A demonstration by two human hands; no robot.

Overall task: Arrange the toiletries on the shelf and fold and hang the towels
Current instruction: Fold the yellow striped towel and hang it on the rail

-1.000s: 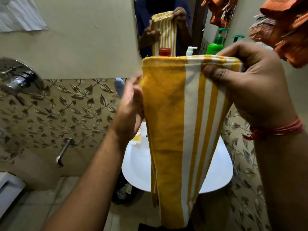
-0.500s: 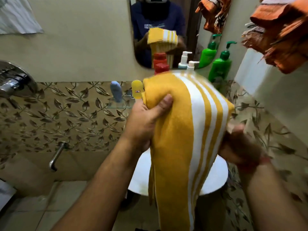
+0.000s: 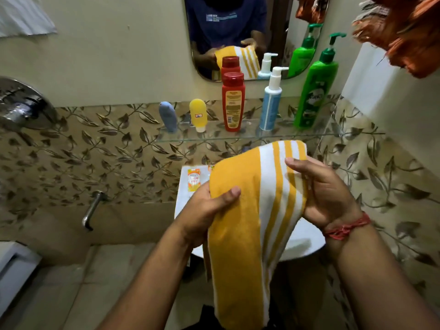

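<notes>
Yellow-striped towel drapes between the gripping left hand and right hand.

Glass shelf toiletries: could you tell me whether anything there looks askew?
Mostly tidy, five containers upright on the glass shelf. Only the blue tube leans a little beside the yellow tube.

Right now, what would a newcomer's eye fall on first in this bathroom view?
The yellow-and-white striped towel in the centre, held folded by the left hand and right hand over the white sink. Behind it, five bottles line the glass shelf, the tall green pump bottle standing rightmost.
</notes>
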